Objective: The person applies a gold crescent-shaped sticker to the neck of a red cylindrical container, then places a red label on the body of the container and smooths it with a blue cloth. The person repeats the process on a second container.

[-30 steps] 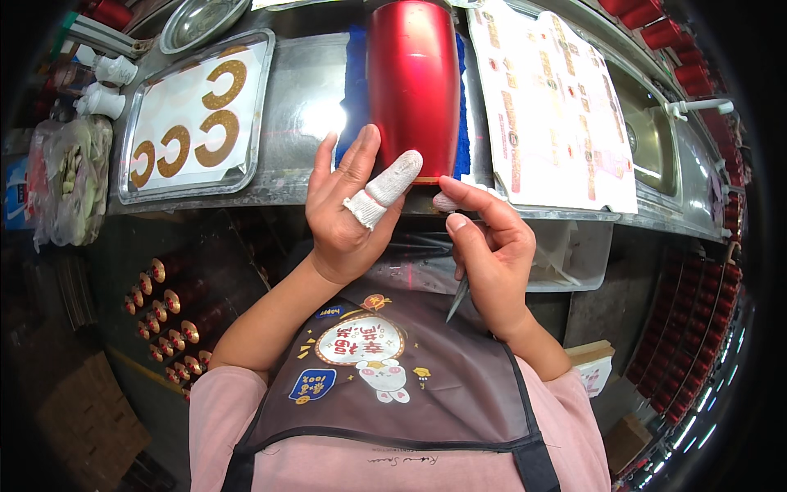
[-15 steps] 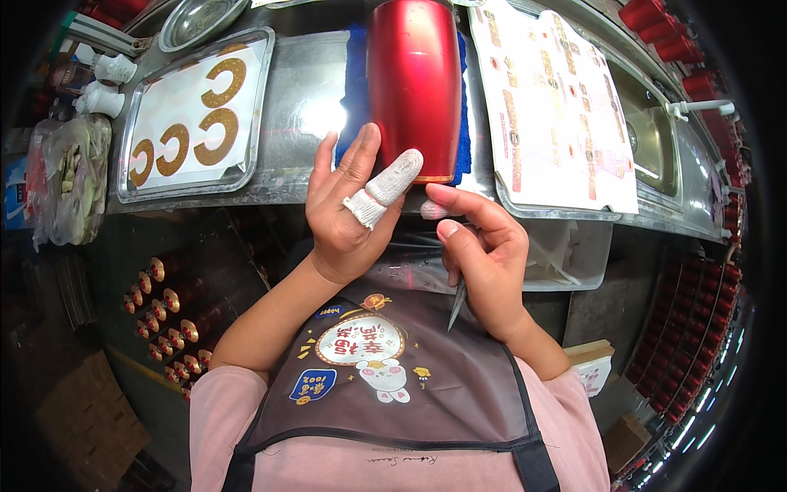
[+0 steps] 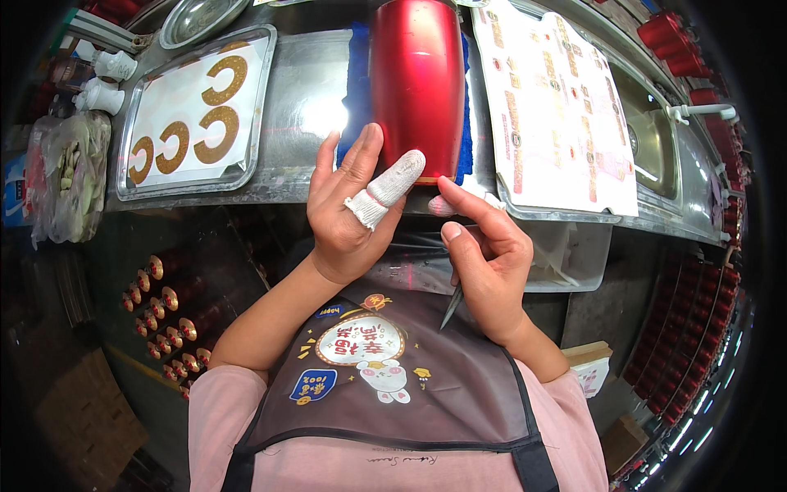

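A glossy red vase-like vessel [image 3: 416,90] lies on its side on a blue cloth [image 3: 358,98], its gold-edged end toward me. My left hand [image 3: 351,205] rests against its near left side, fingers spread, the thumb wearing a white cloth finger cover [image 3: 385,189] and pressed by the gold edge. The index fingertip of my right hand [image 3: 492,262] meets that edge at its right corner. Held in the curled fingers of this hand is a thin pointed metal tool [image 3: 452,307], its tip toward my apron; the rest of it is hidden in the palm.
Left of the vessel, a clear tray [image 3: 262,107] carries a white sheet with gold C-shaped pieces [image 3: 216,135]. To the right lies a printed decal sheet [image 3: 557,107] beside a sink [image 3: 652,139]. A translucent bin [image 3: 586,258] sits below the counter. Red vessels [image 3: 680,328] stand racked at right.
My right hand has shifted slightly right, its index finger straightening up to the vessel's edge. The pointed tool's tip swung a little left. The vessel sits marginally farther right.
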The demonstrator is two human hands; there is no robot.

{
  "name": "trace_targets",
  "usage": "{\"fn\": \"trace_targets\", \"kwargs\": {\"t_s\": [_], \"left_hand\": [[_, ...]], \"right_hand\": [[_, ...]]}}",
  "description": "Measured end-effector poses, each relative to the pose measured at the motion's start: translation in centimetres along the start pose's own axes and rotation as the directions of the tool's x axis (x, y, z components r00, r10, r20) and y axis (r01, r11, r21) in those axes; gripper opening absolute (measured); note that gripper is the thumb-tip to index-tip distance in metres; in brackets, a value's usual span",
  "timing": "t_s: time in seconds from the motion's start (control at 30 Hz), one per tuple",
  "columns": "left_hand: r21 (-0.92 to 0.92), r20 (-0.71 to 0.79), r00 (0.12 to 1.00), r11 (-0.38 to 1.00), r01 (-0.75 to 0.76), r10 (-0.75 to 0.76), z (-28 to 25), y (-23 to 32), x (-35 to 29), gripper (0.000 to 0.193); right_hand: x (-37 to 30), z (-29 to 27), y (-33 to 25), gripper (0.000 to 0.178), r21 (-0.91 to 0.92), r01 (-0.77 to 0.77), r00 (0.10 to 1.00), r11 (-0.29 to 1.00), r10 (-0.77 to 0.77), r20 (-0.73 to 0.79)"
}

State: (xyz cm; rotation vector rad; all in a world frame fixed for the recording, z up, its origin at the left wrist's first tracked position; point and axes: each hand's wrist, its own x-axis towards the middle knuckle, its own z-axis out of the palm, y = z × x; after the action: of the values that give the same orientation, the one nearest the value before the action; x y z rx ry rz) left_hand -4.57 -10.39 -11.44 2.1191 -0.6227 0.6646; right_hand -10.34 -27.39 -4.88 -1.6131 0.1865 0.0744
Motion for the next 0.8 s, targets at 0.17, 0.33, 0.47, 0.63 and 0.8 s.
{"fn": "trace_targets", "kwargs": {"t_s": [0.17, 0.33, 0.47, 0.63, 0.8], "left_hand": [[-0.003, -0.006, 1.0, 1.0, 0.0, 0.0, 0.01, -0.02, 0.01, 0.038], [-0.008, 0.003, 1.0, 1.0, 0.001, -0.001, -0.05, 0.04, 0.01, 0.038], [-0.009, 0.002, 1.0, 1.0, 0.002, -0.002, -0.04, 0.02, 0.0, 0.039], [-0.002, -0.001, 1.0, 1.0, 0.002, -0.002, 0.06, -0.01, -0.04, 0.039], [-0.004, 0.001, 1.0, 1.0, 0.004, -0.004, 0.08, 0.0, -0.09, 0.038]], "right_hand": [[0.4, -0.45, -0.21, 0.042, 0.195, -0.117, 0.993, 0.974, 0.112, 0.036], [0.54, -0.6, -0.26, 0.04, 0.247, -0.144, 0.99, 0.958, 0.141, 0.032], [0.34, -0.3, -0.1, 0.042, 0.204, -0.131, 0.991, 0.97, 0.135, -0.002], [0.3, -0.15, -0.03, 0.043, 0.172, -0.1, 0.995, 0.98, 0.1, 0.013], [0.58, -0.66, -0.18, 0.04, 0.223, -0.182, 0.983, 0.958, 0.169, 0.077]]}}
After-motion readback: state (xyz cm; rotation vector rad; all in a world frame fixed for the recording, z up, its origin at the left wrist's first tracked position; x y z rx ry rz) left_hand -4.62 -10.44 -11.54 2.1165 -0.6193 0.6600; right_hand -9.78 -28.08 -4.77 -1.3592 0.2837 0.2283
